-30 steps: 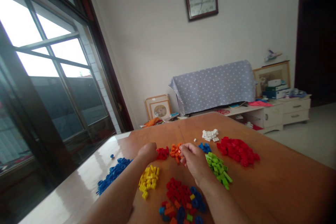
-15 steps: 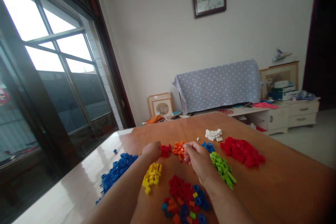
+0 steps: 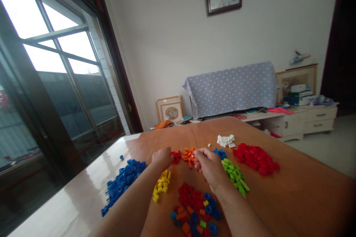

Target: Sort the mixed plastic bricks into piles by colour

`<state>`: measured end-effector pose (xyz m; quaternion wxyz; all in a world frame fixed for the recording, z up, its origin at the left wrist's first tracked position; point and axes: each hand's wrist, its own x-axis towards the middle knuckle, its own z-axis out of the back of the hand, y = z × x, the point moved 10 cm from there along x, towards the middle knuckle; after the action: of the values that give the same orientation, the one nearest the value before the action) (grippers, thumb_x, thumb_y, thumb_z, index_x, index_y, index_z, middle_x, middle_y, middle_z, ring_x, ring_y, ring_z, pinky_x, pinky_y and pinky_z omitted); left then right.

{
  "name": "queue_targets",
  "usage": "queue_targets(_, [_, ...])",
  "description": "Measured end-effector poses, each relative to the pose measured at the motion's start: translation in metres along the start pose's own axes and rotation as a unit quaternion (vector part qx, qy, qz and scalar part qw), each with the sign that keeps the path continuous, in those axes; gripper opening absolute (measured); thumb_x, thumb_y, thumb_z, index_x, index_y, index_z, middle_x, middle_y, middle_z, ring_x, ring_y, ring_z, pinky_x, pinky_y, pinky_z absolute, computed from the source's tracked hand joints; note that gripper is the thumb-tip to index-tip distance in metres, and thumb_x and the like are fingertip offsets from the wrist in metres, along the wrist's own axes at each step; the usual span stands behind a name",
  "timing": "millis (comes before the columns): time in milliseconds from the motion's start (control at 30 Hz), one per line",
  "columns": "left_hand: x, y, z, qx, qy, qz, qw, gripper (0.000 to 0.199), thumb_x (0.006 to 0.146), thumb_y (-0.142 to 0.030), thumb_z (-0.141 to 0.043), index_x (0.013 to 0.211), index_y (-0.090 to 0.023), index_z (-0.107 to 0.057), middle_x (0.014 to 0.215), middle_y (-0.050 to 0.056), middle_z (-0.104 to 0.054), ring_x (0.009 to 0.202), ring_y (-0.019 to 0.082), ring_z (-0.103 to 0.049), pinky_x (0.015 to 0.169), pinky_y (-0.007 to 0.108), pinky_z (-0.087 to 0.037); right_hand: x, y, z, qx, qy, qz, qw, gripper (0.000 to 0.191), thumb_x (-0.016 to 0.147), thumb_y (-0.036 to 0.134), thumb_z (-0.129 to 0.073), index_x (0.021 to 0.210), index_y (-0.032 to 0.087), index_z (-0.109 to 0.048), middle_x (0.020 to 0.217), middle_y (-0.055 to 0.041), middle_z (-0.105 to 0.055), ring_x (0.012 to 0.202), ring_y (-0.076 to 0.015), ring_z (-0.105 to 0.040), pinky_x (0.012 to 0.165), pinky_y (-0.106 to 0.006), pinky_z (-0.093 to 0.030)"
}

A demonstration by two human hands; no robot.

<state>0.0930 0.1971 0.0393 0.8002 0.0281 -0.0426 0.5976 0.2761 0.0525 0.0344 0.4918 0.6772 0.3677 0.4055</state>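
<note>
My left hand [image 3: 162, 156] is at the left edge of a small pile of red blocks [image 3: 176, 157]. Its fingers are curled down, and whatever they grip is hidden. My right hand [image 3: 208, 162] is pinched at the right side of a pile of orange blocks [image 3: 188, 156]; what lies between its fingertips is too small to make out. Yellow blocks [image 3: 162, 185] lie beside my left forearm, partly covered by it. By my right wrist are green pieces [image 3: 234, 175], with small blue pieces [image 3: 220, 153] just behind the hand.
Nearest me lies a mixed heap [image 3: 191, 196] of red, orange and blue pieces. A blue pile [image 3: 125, 177] spreads at the left, a larger red pile [image 3: 256, 158] at the right. White pieces [image 3: 226, 140] sit farther back on the wooden table [image 3: 292, 189].
The left hand has shifted slightly right, over the edge of the small red pile. The right hand stays pinched by the orange blocks. The view has tilted a little.
</note>
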Motion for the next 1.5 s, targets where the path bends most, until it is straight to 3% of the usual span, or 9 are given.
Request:
queue_targets(267, [-0.036,-0.022,0.018,-0.078,-0.006,-0.024,0.997,0.024,0.089,-0.04,-0.05,0.099,-0.024,-0.066,0.1,0.006,-0.073,0.089,0.023,-0.066,0.069,0.029,-0.044,-0.002,-0.01,-0.008,-0.03,0.049,-0.03,0.998,0.029,0.083,0.045,-0.06,0.079,0.017,-0.062,0.069,0.0004,-0.064,0.056,-0.0115,-0.056,0.052,-0.022,-0.039])
queue_targets(367, [-0.069,-0.035,0.013,-0.12,0.048,-0.09,0.988,0.024,0.085,-0.029,-0.054,0.104,-0.023,-0.067,0.1,0.005,-0.073,0.086,0.019,-0.066,0.068,0.026,-0.044,-0.005,-0.009,-0.01,-0.054,0.059,-0.043,0.996,0.026,0.082,0.042,-0.059,0.078,0.017,-0.062,0.068,0.001,-0.063,0.055,-0.0107,-0.055,0.052,-0.021,-0.039])
queue_targets(500, [-0.112,-0.032,-0.001,-0.171,0.13,-0.123,0.969,0.032,0.081,-0.02,-0.054,0.111,-0.022,-0.064,0.096,0.004,-0.072,0.077,0.016,-0.065,0.063,0.024,-0.044,-0.009,-0.012,-0.017,-0.116,0.114,-0.056,0.985,0.015,0.08,0.031,-0.056,0.076,0.017,-0.061,0.065,0.0022,-0.062,0.053,-0.0102,-0.053,0.05,-0.02,-0.036])
queue_targets(567, [-0.128,-0.03,-0.003,-0.198,0.146,-0.143,0.959,0.031,0.078,-0.022,-0.058,0.109,-0.023,-0.064,0.093,0.002,-0.071,0.078,0.016,-0.065,0.063,0.023,-0.044,-0.013,-0.019,-0.024,-0.159,0.163,-0.058,0.972,0.01,0.076,0.024,-0.056,0.078,0.018,-0.063,0.065,0.0031,-0.061,0.053,-0.0106,-0.054,0.05,-0.021,-0.036])
queue_targets(733, [-0.154,-0.025,-0.014,-0.215,0.22,-0.153,0.939,0.043,0.072,-0.034,-0.072,0.113,-0.027,-0.061,0.094,-0.001,-0.071,0.08,0.017,-0.065,0.061,0.023,-0.043,-0.023,-0.038,-0.031,-0.301,0.254,-0.034,0.919,0.024,0.067,0.019,-0.064,0.09,0.02,-0.068,0.068,0.0039,-0.063,0.059,-0.0124,-0.055,0.052,-0.021,-0.034])
queue_targets(967, [-0.167,-0.031,-0.01,-0.173,0.247,-0.186,0.935,0.046,0.066,-0.038,-0.078,0.108,-0.029,-0.064,0.095,-0.001,-0.07,0.078,0.019,-0.064,0.056,0.024,-0.036,-0.039,-0.049,-0.034,-0.395,0.315,-0.03,0.863,0.018,0.061,0.014,-0.065,0.077,0.02,-0.069,0.064,0.0037,-0.063,0.058,-0.0117,-0.052,0.049,-0.021,-0.026])
queue_targets(1100, [-0.166,-0.036,-0.008,-0.156,0.221,-0.201,0.941,0.034,0.069,-0.033,-0.074,0.101,-0.026,-0.063,0.094,0.001,-0.07,0.077,0.019,-0.063,0.058,0.025,-0.037,-0.041,-0.051,-0.039,-0.415,0.316,-0.024,0.853,0.018,0.063,0.014,-0.065,0.079,0.021,-0.069,0.065,0.0038,-0.064,0.059,-0.0119,-0.052,0.05,-0.021,-0.025])
queue_targets(1300, [-0.155,-0.041,-0.008,-0.165,0.146,-0.22,0.95,0.025,0.073,-0.014,-0.06,0.096,-0.023,-0.061,0.101,0.005,-0.069,0.086,0.021,-0.063,0.071,0.027,-0.044,-0.03,-0.044,-0.041,-0.42,0.276,0.017,0.865,0.016,0.07,0.013,-0.059,0.082,0.02,-0.067,0.068,0.0026,-0.064,0.063,-0.0132,-0.054,0.053,-0.022,-0.028])
queue_targets(1500, [-0.143,-0.035,-0.006,-0.199,0.095,-0.206,0.954,0.03,0.074,-0.008,-0.051,0.099,-0.022,-0.058,0.108,0.007,-0.066,0.097,0.022,-0.062,0.08,0.029,-0.046,-0.003,-0.028,-0.012,-0.444,0.152,0.068,0.881,0.014,0.076,0.012,-0.054,0.077,0.021,-0.065,0.068,0.0016,-0.064,0.066,-0.0158,-0.054,0.06,-0.024,-0.03])
